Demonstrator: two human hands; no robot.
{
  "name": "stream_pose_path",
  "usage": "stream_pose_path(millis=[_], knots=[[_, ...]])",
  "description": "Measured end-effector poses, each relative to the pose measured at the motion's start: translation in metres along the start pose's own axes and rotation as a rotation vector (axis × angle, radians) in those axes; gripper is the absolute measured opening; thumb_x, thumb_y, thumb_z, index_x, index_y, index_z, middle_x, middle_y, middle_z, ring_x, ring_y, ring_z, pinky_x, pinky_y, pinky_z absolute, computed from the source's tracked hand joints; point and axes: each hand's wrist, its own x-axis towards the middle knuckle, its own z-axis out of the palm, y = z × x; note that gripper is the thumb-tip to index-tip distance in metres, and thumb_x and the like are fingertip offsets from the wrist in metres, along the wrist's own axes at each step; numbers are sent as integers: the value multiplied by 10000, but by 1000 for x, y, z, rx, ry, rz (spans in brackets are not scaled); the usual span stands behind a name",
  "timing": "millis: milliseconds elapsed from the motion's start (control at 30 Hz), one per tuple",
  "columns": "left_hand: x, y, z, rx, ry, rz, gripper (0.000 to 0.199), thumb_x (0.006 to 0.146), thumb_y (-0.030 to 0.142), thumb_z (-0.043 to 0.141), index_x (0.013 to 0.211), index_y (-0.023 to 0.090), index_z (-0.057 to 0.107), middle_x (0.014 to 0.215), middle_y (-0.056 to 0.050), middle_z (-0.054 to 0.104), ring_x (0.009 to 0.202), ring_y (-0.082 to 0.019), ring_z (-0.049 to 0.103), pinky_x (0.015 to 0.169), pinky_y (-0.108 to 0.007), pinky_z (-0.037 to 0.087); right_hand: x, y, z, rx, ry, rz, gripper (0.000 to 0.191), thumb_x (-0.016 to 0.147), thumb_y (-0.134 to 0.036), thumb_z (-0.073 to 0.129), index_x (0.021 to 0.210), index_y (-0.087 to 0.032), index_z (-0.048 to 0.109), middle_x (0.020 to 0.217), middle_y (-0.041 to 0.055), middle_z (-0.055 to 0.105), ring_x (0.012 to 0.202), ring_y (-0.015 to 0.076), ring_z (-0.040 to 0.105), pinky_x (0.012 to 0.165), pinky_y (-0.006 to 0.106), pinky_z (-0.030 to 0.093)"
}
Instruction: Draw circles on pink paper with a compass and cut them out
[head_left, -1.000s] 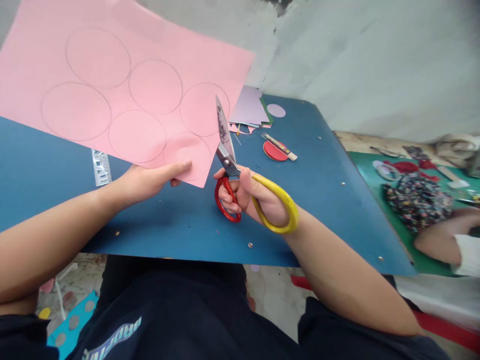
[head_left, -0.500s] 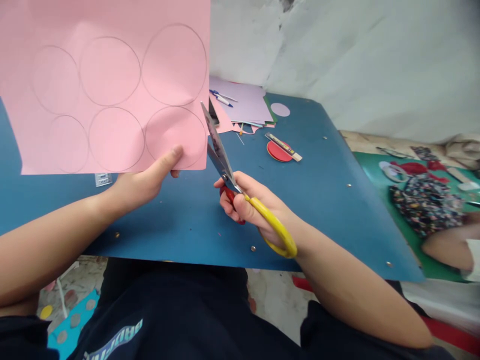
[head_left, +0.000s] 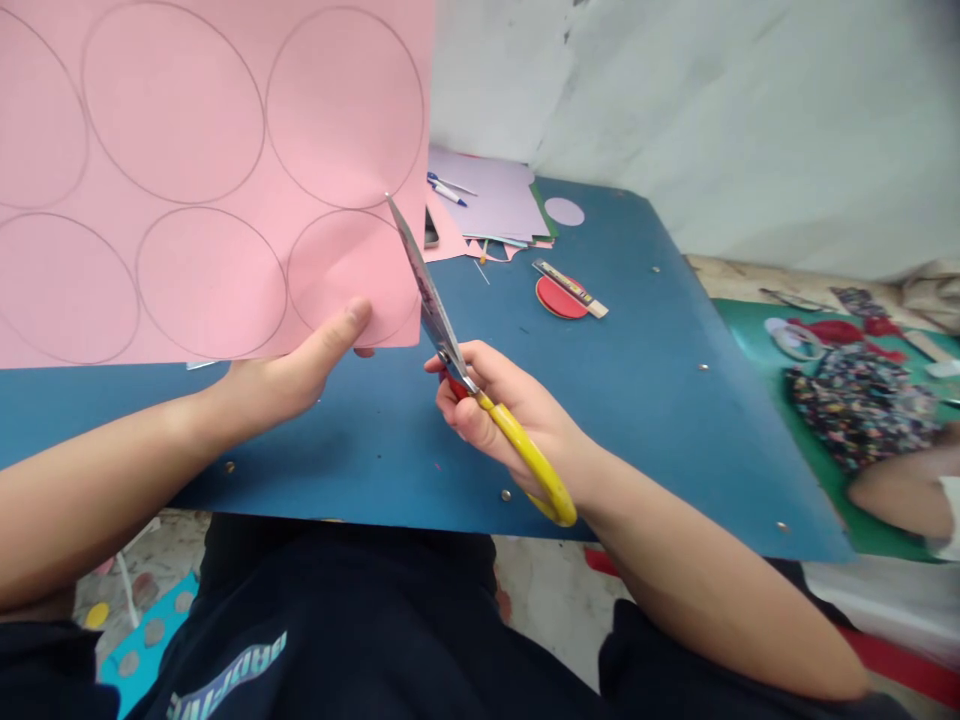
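A large pink sheet of paper [head_left: 255, 205] with several circles drawn on it in pencil is held up over the table's left part. My left hand [head_left: 315, 350] pinches its lower edge, thumb on the front inside the lower right circle, the other fingers mostly hidden behind. In my right hand [head_left: 495, 410] are scissors [head_left: 431, 300] with a yellow and a red handle. One blade lies in front of the sheet's right edge, its tip between the upper and lower right circles; the other blade is largely hidden.
Lilac paper [head_left: 491, 200] with pens [head_left: 448, 192] on it lies at the back of the blue table [head_left: 637, 400]. Nearer are red paper circles [head_left: 561, 298] under a narrow blade case [head_left: 571, 288]. At right, another person's arm [head_left: 904, 490] rests by a green table [head_left: 814, 480] with patterned cloth.
The pink sheet has come closer and tilted. The scissors have moved slightly left, so a blade now overlaps the sheet's right edge, and their handles have drawn closer together.
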Motion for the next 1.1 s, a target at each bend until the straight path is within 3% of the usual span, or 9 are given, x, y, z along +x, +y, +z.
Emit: stream_pose_path(millis=[400, 667, 933, 1100], knots=[[-4, -4, 5, 3, -39, -68, 509, 990, 696, 635, 816, 243, 786, 1090, 3, 785, 1048, -168, 660, 1145, -275, 465, 1, 3, 0, 10, 10, -39, 449, 1040, -565, 666, 1323, -232, 565, 880, -1, 544, 695, 127, 481, 620, 273, 406], [-7, -10, 4, 56, -99, -127, 569, 987, 758, 569, 795, 253, 746, 932, 4, 752, 948, -178, 645, 904, -279, 509, 1, -3, 5, 15, 57, 6, 450, 1033, -600, 654, 1287, -237, 574, 876, 8, 543, 682, 153, 486, 619, 319, 409], [-6, -14, 7, 82, -66, -104, 587, 990, 742, 573, 728, 231, 694, 822, -25, 711, 797, -178, 606, 818, -307, 522, 2, -4, 5, 2, 46, 5, 489, 1012, -629, 678, 1285, -238, 572, 879, 5, 550, 687, 149, 507, 620, 317, 433], [-7, -17, 6, 100, -70, -107, 607, 991, 756, 554, 726, 221, 665, 816, -38, 691, 804, -182, 619, 775, -305, 516, 0, -2, 5, 7, 34, -5, 432, 1048, -594, 644, 1297, -250, 563, 893, 0, 544, 701, 135, 507, 629, 302, 424]])
